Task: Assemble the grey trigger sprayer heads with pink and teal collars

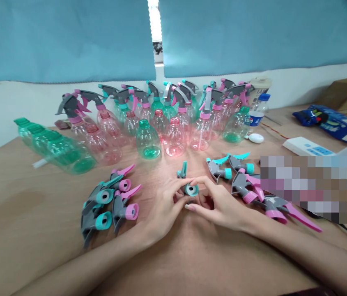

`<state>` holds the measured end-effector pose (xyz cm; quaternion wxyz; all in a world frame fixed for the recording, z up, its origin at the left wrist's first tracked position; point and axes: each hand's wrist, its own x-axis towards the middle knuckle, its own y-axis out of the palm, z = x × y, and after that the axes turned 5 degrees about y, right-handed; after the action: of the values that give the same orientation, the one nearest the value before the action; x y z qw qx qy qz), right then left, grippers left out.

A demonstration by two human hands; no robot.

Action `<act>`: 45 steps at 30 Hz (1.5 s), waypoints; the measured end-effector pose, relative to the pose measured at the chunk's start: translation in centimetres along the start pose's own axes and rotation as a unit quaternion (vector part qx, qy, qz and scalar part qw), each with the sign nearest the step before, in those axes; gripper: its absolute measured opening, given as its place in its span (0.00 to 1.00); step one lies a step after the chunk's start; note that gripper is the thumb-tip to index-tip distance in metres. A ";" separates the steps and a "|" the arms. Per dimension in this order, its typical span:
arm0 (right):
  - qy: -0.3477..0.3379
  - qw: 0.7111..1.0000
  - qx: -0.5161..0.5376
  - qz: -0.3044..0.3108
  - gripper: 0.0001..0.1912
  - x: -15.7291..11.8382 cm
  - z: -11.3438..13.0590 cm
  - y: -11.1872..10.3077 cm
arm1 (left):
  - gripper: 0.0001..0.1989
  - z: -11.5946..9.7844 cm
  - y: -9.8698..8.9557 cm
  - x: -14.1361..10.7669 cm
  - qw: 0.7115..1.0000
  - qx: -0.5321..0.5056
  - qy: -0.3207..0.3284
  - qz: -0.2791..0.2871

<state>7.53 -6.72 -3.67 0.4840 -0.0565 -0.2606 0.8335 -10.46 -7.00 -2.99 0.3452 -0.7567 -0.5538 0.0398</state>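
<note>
Bright diffuse light, strong wide-angle edge distortion

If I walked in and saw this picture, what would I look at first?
You'd probably spot the crowd of pink and green plastic spray bottles at the back of the wooden table. Right in front, the left hand and right hand meet around a teal-collared trigger sprayer head. Loose grey sprayer heads lie on both sides of the hands.

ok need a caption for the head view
Left hand and right hand cup a teal trigger sprayer among more sprayers and plastic bottles.
</note>
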 end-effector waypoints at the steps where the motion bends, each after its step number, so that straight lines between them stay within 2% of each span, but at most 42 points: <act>1: 0.000 1.000 -0.005 0.000 0.18 0.0 0.0 -0.1 | 0.15 0.0 0.0 0.0 1.000 0.002 0.000 0.002; 14: -0.052 0.987 -0.148 -0.039 0.11 0.3 -0.6 -0.8 | 0.13 -0.2 0.1 0.0 0.998 0.023 0.043 0.034; 22: -0.110 0.970 -0.216 -0.034 0.08 0.5 -0.4 -1.4 | 0.03 -0.2 0.0 0.1 0.996 0.030 0.060 0.066; 27: -0.109 0.975 -0.194 -0.024 0.11 0.5 -0.3 -1.5 | 0.03 -0.5 -0.1 0.2 0.997 0.010 0.043 0.056; 32: -0.120 0.978 -0.166 -0.034 0.07 0.6 -0.6 -1.1 | 0.04 -0.4 0.0 0.2 0.997 0.019 0.048 0.065; 36: -0.126 0.984 -0.118 -0.043 0.13 0.6 -0.9 -0.8 | 0.08 -0.1 0.0 0.1 0.997 0.013 0.049 0.059; 40: -0.084 0.991 -0.092 -0.041 0.12 0.5 -0.8 -0.7 | 0.11 0.2 0.0 0.0 0.998 0.008 0.040 0.045; 45: -0.014 0.999 -0.002 -0.045 0.10 0.4 -0.4 -0.7 | 0.13 0.4 0.2 0.1 0.999 -0.026 -0.015 0.027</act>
<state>7.99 -5.95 -3.63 0.5170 -0.0338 -0.2711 0.8112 -10.45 -6.71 -3.38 0.3163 -0.7791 -0.5393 0.0459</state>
